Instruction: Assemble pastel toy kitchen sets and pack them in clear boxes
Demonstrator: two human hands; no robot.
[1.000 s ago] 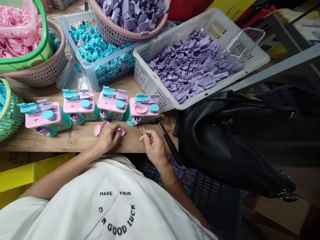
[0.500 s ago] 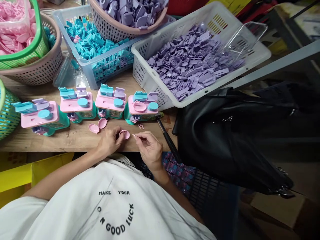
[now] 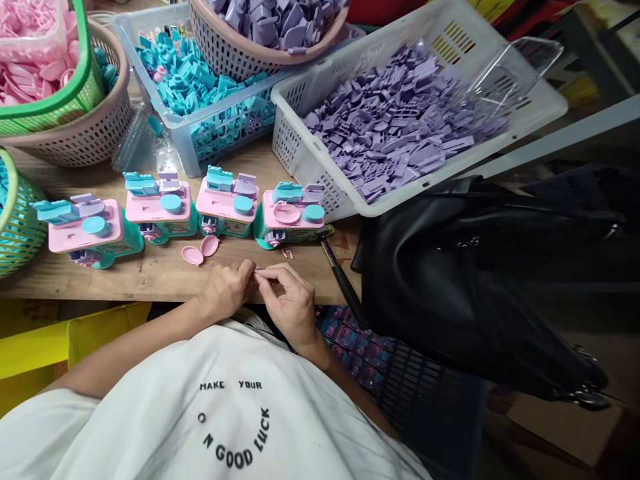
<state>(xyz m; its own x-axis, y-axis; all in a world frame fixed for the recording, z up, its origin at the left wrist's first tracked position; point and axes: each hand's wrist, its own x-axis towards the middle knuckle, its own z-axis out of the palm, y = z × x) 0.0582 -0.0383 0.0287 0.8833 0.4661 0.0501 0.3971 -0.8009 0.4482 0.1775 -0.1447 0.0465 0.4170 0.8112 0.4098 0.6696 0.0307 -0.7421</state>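
Observation:
My left hand [image 3: 226, 287] is closed at the table's front edge, around a pink oval toy basin that its fingers now hide almost wholly. Thumb and forefinger of my right hand [image 3: 290, 297] pinch a small pink piece, mostly covered, against the left fingertips. Just beyond lie two loose pink oval basins [image 3: 192, 255] and a few tiny pink hook-shaped pieces [image 3: 287, 253]. Behind them stands a row of several pink-and-teal toy kitchen units [image 3: 227, 207]. The rightmost unit [image 3: 293, 217] carries a pink basin [image 3: 287, 213] in its top.
A hammer [image 3: 345, 283] with a black handle lies right of my hands, its grip past the edge. Behind the units stand a white crate [image 3: 345, 200] of purple parts and a blue basket [image 3: 183, 127] of turquoise parts. A black bag [image 3: 450, 280] fills the right side.
My right hand has moved left, bringing its small pink piece to the basin in my left hand. The hands now meet and cover the basin. The view has shifted slightly.

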